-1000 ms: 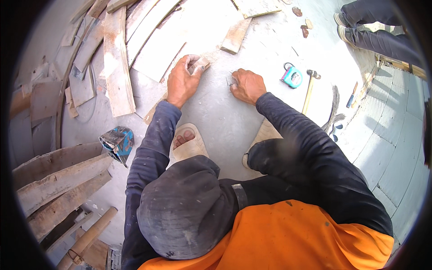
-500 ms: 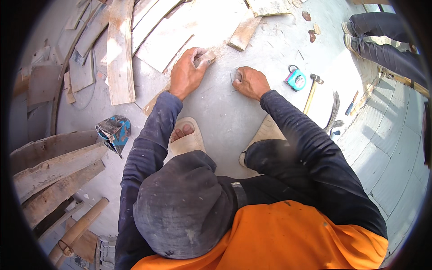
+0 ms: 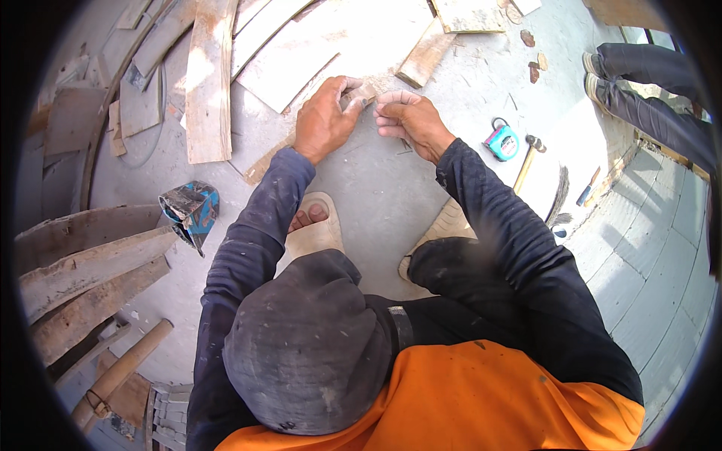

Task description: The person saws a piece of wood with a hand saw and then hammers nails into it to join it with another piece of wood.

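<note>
My left hand [image 3: 323, 120] is closed around the end of a narrow wooden piece [image 3: 359, 95], its thumb along the near side. A wooden strip [image 3: 265, 161] shows on the floor below that wrist; whether it is the same piece is hidden by the hand. Just right of the wood's end, my right hand [image 3: 412, 124] is drawn into a pinch, fingertips close to the wood. Anything between those fingers is too small to make out. A few thin dark slivers, perhaps nails, lie under the right hand.
A turquoise tape measure [image 3: 502, 142], a hammer [image 3: 529, 161] and a blue-handled tool [image 3: 588, 188] lie to the right. Planks [image 3: 209, 90] spread at the far left, more boards [image 3: 94, 267] nearer. A torn blue box [image 3: 192, 210] stands left. Another person's legs [image 3: 650, 90] are far right.
My right hand has moved up and left from the floor to beside the wood's end. My left hand still grips the wood. The view has shifted slightly.
</note>
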Demonstrator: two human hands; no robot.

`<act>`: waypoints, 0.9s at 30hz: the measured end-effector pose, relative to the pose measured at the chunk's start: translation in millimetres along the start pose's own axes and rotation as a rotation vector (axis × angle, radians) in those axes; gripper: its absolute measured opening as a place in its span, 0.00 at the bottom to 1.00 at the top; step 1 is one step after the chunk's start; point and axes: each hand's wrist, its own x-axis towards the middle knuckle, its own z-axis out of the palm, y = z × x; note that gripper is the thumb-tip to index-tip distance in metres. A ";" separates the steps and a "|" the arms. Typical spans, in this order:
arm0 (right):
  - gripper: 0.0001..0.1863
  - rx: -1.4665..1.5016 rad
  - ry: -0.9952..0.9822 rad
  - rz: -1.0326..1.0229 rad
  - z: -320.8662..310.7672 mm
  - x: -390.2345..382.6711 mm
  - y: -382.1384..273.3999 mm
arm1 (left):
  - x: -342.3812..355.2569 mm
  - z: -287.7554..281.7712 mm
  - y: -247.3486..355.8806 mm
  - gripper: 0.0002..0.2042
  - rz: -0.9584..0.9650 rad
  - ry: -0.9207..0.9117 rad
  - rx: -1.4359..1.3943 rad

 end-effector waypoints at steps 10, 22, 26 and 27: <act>0.15 0.051 0.044 -0.002 12.5 -5.5 0.1 | -0.5 1.1 -3.6 0.17 0.036 0.017 0.005; 0.16 0.040 0.050 -0.043 12.4 -2.3 3.5 | -2.8 -0.7 0.6 0.15 0.042 0.044 -0.012; 0.14 0.007 0.080 -0.084 15.1 2.3 3.0 | -2.4 -1.4 1.0 0.15 0.015 0.019 -0.006; 0.13 0.006 0.065 -0.104 15.5 3.3 2.5 | -2.2 -1.8 1.1 0.15 0.010 0.011 0.004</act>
